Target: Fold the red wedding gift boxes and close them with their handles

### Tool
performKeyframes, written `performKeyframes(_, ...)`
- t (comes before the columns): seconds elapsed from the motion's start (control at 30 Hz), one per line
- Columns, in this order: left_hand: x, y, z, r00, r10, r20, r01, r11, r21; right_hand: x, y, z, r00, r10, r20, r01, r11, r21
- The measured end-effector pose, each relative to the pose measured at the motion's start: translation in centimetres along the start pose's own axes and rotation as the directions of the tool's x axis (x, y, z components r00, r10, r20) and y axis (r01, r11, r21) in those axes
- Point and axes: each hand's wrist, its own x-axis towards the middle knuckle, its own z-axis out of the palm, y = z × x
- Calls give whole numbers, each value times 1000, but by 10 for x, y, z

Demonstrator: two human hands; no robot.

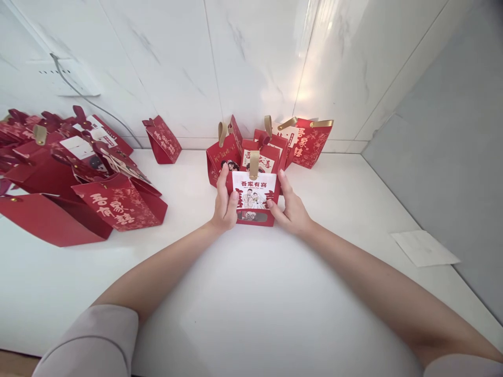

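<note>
Between my two hands stands a red gift box [253, 198] with a white printed front showing a couple, a small window low down and a gold strap on top. My left hand [225, 203] grips its left side, thumb on the front. On the right side my right hand [290, 207] holds it the same way. Right behind it are more red gift boxes, among them one with a gold loop [223, 157] at the left and one with a cream front [259, 161]. The base of the held box appears to rest on the white table.
A crowd of red gift boxes [118, 201] fills the table's left side. One small box [164, 140] stands alone by the marble wall [168, 63], another [313, 142] at the back right. A white paper [425, 247] lies near the right edge. A grey cable [90, 99] hangs down the wall.
</note>
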Motion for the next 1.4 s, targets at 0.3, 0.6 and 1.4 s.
performKeyframes(0.3,0,-9,6,849,-495,183,525,751,-401,-1,12,-1,990,78,115,-73,996,-45)
performKeyframes(0.6,1,-23,8,694,-637,335,697,479,-534,0,12,-4,975,147,169,-145,989,-27)
performKeyframes(1.4,3,-17,7,694,-633,344,703,491,-514,0,11,-3,968,167,187,-177,983,41)
